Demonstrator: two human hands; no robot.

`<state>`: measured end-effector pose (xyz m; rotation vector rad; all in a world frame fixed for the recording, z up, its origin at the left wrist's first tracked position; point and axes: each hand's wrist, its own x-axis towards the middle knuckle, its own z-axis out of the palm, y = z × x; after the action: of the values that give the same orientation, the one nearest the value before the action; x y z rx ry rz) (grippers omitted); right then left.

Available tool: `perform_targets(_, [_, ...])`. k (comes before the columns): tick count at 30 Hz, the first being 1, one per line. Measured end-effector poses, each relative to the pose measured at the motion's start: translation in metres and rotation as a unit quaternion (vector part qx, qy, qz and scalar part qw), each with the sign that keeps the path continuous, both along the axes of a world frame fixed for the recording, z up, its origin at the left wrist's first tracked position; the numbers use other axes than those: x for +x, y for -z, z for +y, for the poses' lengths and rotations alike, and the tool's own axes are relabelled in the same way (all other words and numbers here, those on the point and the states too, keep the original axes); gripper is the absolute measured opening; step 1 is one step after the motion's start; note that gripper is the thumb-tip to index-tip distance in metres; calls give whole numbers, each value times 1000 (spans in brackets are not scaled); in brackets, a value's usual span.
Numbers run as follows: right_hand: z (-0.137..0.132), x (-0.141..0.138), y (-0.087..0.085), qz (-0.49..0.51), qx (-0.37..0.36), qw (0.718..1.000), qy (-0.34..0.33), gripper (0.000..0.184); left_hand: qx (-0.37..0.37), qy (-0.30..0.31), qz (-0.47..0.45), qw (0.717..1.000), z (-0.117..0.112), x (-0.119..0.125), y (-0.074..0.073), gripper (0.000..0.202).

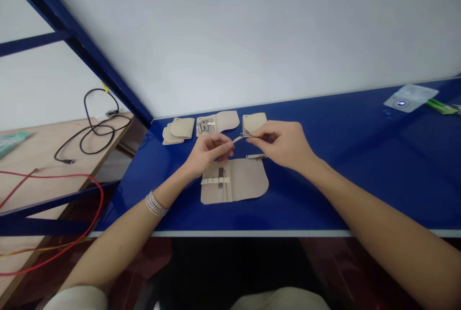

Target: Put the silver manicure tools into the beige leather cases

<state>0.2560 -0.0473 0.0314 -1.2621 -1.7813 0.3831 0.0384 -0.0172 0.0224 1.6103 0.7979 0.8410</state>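
Observation:
An open beige tool pouch (245, 183) lies on the blue table (360, 171) in front of me, with a few small tools tucked under its elastic band. Just above it, my left hand (209, 152) and my right hand (281, 143) are both pinched on a thin silver metal tool (240, 138) held between them. Another small metal tool (255, 156) lies on the table under my right hand. Behind them lie a second open pouch (216, 123) holding metal tools, a closed pouch (255, 121) and a stack of closed pouches (178, 130).
A white wall panel rises behind the table. At the far right lie a clear plastic bag (410, 98) and a green item (441, 106). To the left stand a blue frame post (90, 60) and a wooden bench with a black cable (97, 130) and red wire (72, 178).

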Motion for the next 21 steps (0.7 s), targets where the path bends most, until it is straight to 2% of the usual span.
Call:
perform_targets(4, [3, 5, -1, 10, -90, 995, -48, 12, 2, -19, 3, 1000, 0, 0, -2, 22])
perform_targets(7, [3, 5, -1, 7, -128, 989, -71, 11, 53, -29, 42, 997, -2, -1, -7, 23])
perform_targets(12, [0, 0, 4, 6, -105, 992, -75, 11, 154, -36, 97, 983, -4, -3, -12, 24])
perform_targets(21, [-2, -5, 7, 35, -101, 991, -75, 12, 184, -18, 98, 978, -1, -6, -12, 23])
